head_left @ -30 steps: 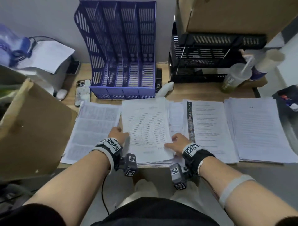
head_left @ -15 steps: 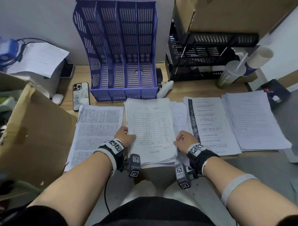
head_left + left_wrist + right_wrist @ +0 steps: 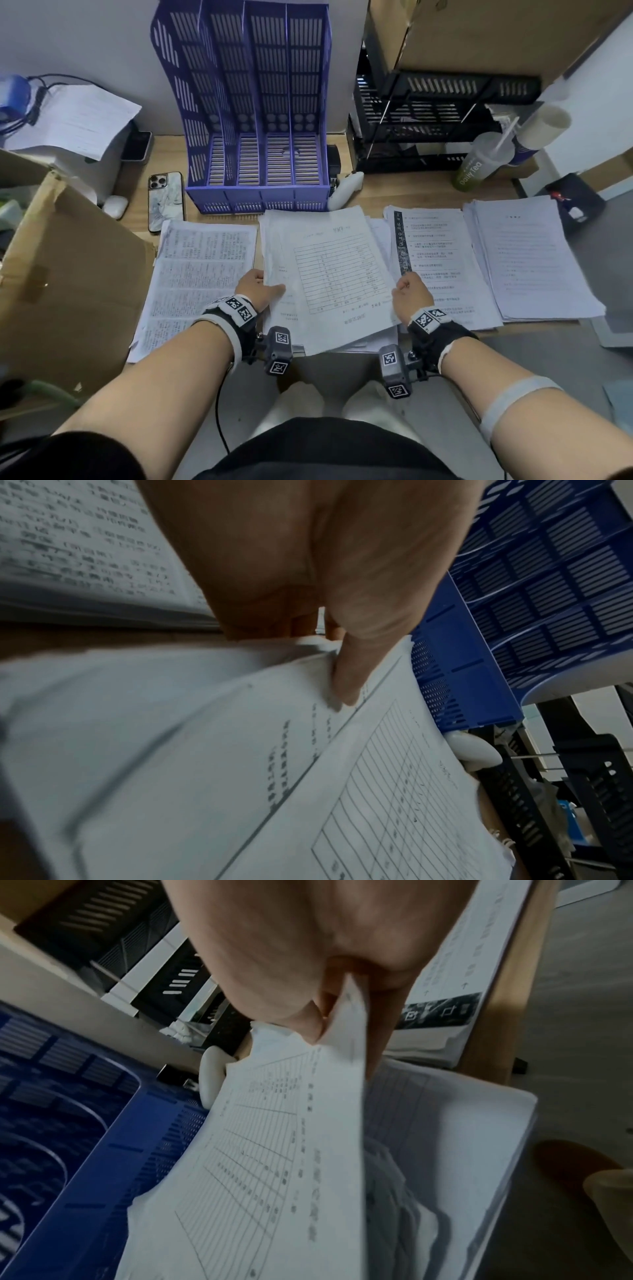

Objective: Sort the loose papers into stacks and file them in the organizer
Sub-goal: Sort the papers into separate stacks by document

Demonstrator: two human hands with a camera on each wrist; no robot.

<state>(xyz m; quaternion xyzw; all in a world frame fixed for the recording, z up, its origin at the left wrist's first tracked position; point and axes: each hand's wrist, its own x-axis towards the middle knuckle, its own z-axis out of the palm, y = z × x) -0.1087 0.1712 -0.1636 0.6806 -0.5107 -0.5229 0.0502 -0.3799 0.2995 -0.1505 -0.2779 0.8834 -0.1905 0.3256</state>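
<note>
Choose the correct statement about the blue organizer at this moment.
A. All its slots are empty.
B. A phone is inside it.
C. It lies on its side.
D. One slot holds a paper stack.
A: in the head view the blue organizer stands upright and every slot shows its bare slatted bottom.

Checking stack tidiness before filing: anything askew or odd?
Yes. The middle stack, gripped by the left hand and right hand, sits twisted: sheets fan out at its edges. The purple organizer holds no papers.
</note>
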